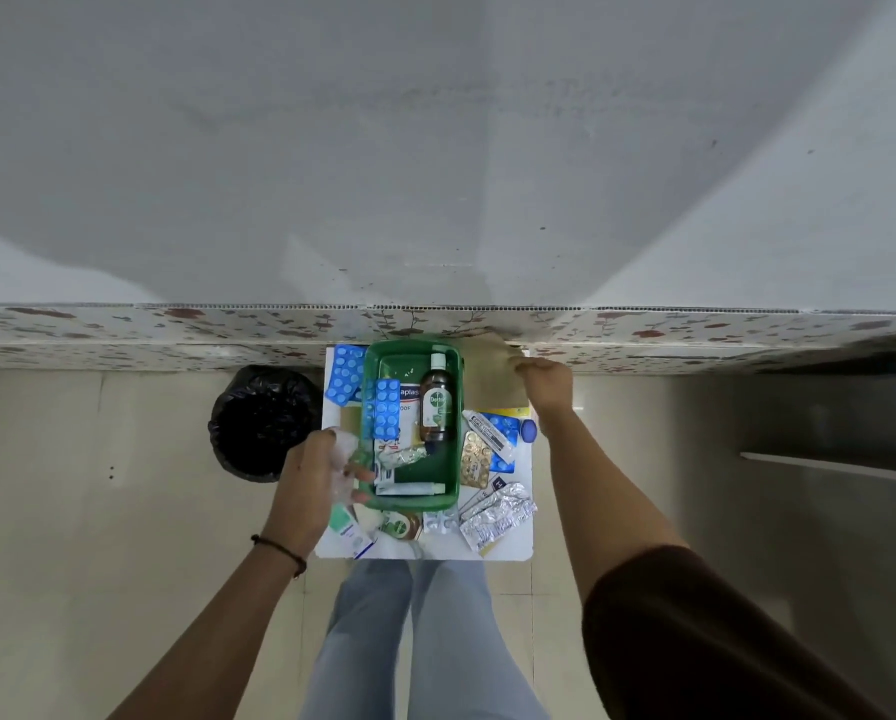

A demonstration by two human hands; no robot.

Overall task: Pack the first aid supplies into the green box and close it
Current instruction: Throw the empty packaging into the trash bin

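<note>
The green box (453, 491) sits open at the middle of a small white table (518, 550), with the person's legs in light jeans (383, 641) at its 6 o'clock. Inside the box a brown antiseptic bottle (435, 402) lies along the right wall, cap toward 12 o'clock; at its 9 o'clock a blue blister pack (386, 407) overlaps a white plaster carton (409, 400), and toward 6 o'clock lie a crumpled foil strip (403, 456) and a white tube (409, 489) against the near wall. The left hand (314, 488) is at the box's 8 o'clock corner, its fingers curled around a clear, whitish object (343, 452) that is too blurred to name, fingertips reaching over the box rim. The right hand (547, 381) is at the box's 2 o'clock, fingers pressed together pinching the edge of a tan sheet (490, 374) that lies just beside the box; I cannot tell what the sheet is. Outside the box, a second blue blister pack (346, 374) rests at 10 o'clock, a gold blister strip (474, 462) and a blue pack under a white tube at 3 o'clock, silver foil strips (497, 517) at 4 o'clock, and a small round green tin (399, 524) at 6 o'clock. A bin lined with a black bag (264, 423) stands on the floor at 9 o'clock of the table.
</note>
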